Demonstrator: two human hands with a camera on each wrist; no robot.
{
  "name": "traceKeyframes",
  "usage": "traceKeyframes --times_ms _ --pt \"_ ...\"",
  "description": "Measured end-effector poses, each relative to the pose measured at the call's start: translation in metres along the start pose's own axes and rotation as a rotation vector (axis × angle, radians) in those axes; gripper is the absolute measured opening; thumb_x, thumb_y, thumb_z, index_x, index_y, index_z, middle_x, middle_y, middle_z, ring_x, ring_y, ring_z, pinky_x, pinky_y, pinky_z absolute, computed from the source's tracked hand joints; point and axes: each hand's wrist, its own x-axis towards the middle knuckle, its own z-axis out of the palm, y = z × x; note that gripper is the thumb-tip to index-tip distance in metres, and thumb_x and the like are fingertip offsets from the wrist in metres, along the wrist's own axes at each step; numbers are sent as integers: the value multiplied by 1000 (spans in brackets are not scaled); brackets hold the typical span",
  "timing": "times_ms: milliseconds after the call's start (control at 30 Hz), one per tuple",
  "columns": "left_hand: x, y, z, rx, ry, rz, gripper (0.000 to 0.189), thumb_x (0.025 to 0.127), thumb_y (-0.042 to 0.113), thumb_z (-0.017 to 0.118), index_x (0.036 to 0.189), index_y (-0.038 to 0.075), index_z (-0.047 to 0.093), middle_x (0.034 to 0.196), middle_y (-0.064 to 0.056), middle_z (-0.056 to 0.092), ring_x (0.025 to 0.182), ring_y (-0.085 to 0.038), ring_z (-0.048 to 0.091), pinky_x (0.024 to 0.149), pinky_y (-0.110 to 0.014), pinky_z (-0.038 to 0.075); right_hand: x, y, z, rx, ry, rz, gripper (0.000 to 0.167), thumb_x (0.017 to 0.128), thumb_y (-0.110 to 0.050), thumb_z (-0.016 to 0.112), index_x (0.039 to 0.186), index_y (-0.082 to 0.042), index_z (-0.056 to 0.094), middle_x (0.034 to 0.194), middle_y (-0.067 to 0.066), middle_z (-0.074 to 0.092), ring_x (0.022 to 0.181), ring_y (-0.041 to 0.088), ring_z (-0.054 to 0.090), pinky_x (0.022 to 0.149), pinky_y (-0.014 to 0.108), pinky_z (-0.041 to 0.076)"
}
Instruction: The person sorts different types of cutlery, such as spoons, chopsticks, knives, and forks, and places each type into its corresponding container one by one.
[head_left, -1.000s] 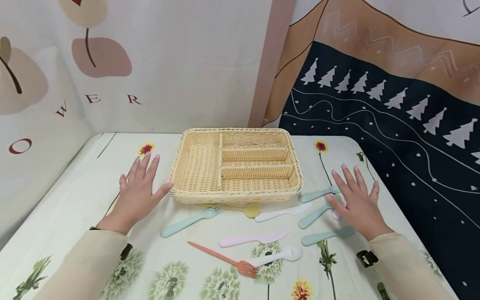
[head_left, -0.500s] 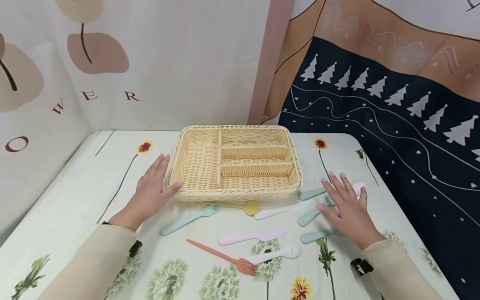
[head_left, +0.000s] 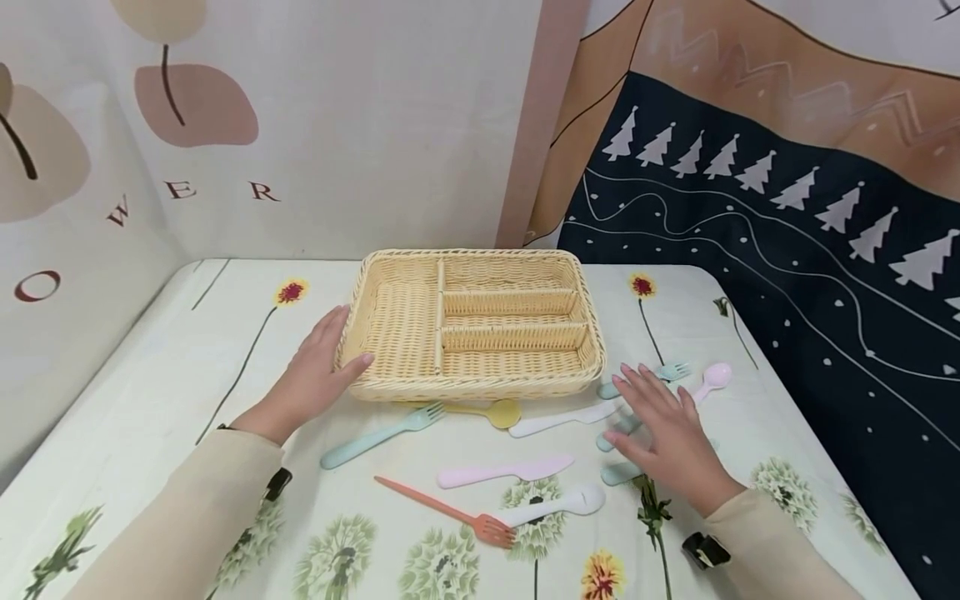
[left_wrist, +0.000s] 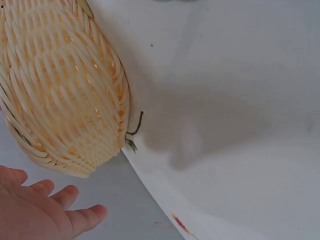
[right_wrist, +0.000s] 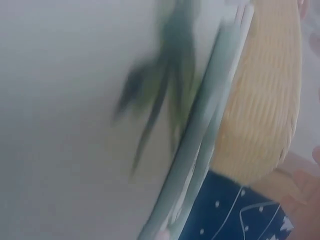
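Note:
A woven basket [head_left: 480, 388] with several compartments stands at the back of the table. My left hand [head_left: 306, 385] is at its left front corner, fingers straight and the thumb over the rim; whether it touches cannot be told. In the left wrist view, fingertips [left_wrist: 95, 212] show beside the basket's end. My right hand [head_left: 670, 443], fingers spread, hovers over mint-green utensils. It partly hides two green handles [head_left: 617, 438]. A green fork [head_left: 675, 372] and a pink spoon [head_left: 717, 375] lie just beyond it. Neither hand holds anything.
Before the basket lie another green fork [head_left: 375, 438], a yellow spoon [head_left: 504, 414], a white knife [head_left: 555, 422], a pink knife [head_left: 506, 474], a white spoon [head_left: 583, 500] and an orange fork [head_left: 450, 510]. Patterned curtains [head_left: 375, 125] hang behind the flowered tablecloth [head_left: 150, 450].
My left hand has moved right to the basket's corner. The right hand has shifted left and toward me, uncovering the pink spoon and the green fork's tines. The utensils lie where they were.

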Motion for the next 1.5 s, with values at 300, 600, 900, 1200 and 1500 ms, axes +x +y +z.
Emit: traceKeyframes --times_ms 300,600,900,1200,1500 --pt "8 0 1 -36 -36 -11 83 99 35 52 155 3 0 159 -24 4 144 -45 8 110 -65 16 6 -28 16 154 -42 -3 72 87 -33 71 147 -9 40 152 12 38 139 34 33 108 62 24" --pt "15 -2 1 -48 -54 -56 76 99 24 51 154 0 5 158 -26 9 144 -44 11 112 -60 14 11 -54 32 263 -79 -32 67 86 -29 72 144 -10 46 147 13 45 132 36 43 103 55 37" --pt "19 -6 -1 -44 -33 -126 69 99 17 49 154 1 10 158 -25 12 144 -44 12 113 -60 15 15 -72 38 480 -198 -11 68 87 -33 70 146 -11 44 151 11 40 134 35 41 90 38 52" --pt "21 -14 0 -49 -42 -169 69 99 20 47 155 2 9 158 -24 12 144 -43 12 113 -59 15 23 -92 42 600 -285 -19 63 88 -32 69 142 -8 49 142 10 52 130 30 48 103 49 40" --pt "22 -15 1 -56 -61 -189 69 100 23 45 154 1 9 157 -26 13 144 -44 12 113 -59 15 31 -112 50 771 -449 77 52 89 -20 69 138 -8 54 132 9 59 113 25 60 89 35 51"
